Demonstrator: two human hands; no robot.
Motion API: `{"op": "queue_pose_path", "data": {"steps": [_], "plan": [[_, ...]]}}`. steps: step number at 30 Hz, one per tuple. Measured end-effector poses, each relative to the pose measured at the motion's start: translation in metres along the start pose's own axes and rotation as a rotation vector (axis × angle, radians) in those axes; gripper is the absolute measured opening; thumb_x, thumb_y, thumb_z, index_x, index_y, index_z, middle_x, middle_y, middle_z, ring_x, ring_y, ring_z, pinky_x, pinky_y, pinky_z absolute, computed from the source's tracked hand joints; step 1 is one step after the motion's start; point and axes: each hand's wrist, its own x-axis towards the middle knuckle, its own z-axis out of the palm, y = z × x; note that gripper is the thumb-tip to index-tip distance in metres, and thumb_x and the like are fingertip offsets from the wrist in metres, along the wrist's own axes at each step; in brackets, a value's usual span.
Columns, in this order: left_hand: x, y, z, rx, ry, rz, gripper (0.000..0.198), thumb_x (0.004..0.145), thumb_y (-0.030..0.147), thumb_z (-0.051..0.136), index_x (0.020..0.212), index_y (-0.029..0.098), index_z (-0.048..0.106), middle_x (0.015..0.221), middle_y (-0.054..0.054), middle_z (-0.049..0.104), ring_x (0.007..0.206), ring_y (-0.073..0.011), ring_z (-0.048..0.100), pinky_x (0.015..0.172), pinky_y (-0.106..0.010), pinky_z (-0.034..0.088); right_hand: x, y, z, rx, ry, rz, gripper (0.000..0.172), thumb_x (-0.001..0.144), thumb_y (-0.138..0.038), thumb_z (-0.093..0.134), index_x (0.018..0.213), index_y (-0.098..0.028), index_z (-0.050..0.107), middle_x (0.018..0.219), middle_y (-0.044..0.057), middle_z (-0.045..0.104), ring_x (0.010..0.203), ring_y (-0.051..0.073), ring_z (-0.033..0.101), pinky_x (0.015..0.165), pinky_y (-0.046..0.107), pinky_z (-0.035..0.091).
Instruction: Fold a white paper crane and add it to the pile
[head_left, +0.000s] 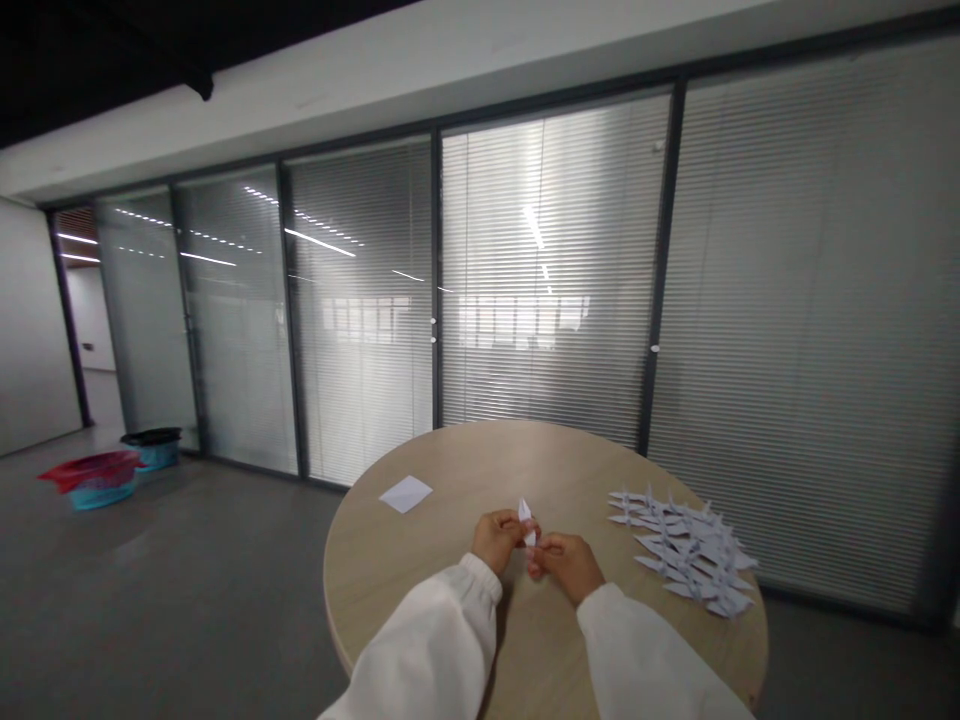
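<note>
A small folded white paper (pixel 526 515) stands upright between my hands above the middle of the round table (pixel 420 560). My left hand (pixel 498 538) pinches it from the left side. On its lower right, my right hand (pixel 568 563) has its fingers closed on the same paper, close to my left fingertips. Toward the back left of the table lies a flat white paper sheet (pixel 406 494). Several folded white paper pieces with pointed ends (pixel 686 550) are grouped in rows at the table's right side.
Glass partitions with blinds (pixel 555 270) stand just behind the table. On the floor at the far left are a blue basin with a red covering (pixel 101 482) and another with a black covering (pixel 156 450).
</note>
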Motion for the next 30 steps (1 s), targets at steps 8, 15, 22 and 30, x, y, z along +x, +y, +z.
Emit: {"op": "queue_pose_path", "data": {"steps": [8,15,22,30], "plan": [[0.006,-0.005,-0.008,-0.009,0.080,-0.152,0.042,0.052,0.049,0.063,0.070,0.011,0.058,0.046,0.000,0.055,0.040,-0.0090,0.047,0.043,-0.021,0.038,-0.004,-0.014,-0.002,-0.414,0.204,-0.297,0.033,0.054,-0.016,0.063,0.084,-0.022,0.052,0.074,-0.003,0.057,0.069,0.013,0.054,0.063,0.023,0.043],[0.007,-0.009,-0.006,0.021,0.068,-0.224,0.043,0.051,0.048,0.062,0.073,0.012,0.056,0.049,-0.001,0.057,0.041,-0.0112,0.051,0.045,-0.024,0.041,-0.005,-0.013,-0.004,-0.533,0.170,-0.444,0.038,0.055,-0.006,0.060,0.088,-0.023,0.056,0.087,0.000,0.049,0.085,0.016,0.049,0.078,0.028,0.040],[0.003,-0.008,-0.002,0.105,0.063,-0.222,0.032,0.051,0.041,0.063,0.060,0.012,0.056,0.044,0.000,0.054,0.040,-0.0112,0.049,0.042,-0.023,0.038,-0.001,-0.002,-0.007,-0.549,0.152,-0.479,0.032,0.056,-0.005,0.061,0.082,-0.025,0.060,0.090,0.001,0.048,0.088,0.017,0.048,0.079,0.029,0.040],[0.005,-0.011,-0.004,0.191,0.046,-0.217,0.027,0.053,0.037,0.063,0.052,0.011,0.058,0.040,0.000,0.051,0.039,-0.0106,0.047,0.042,-0.022,0.035,0.001,-0.002,-0.008,-0.524,0.137,-0.448,0.022,0.060,-0.010,0.061,0.076,-0.025,0.062,0.089,0.002,0.050,0.087,0.018,0.048,0.080,0.032,0.040]]}}
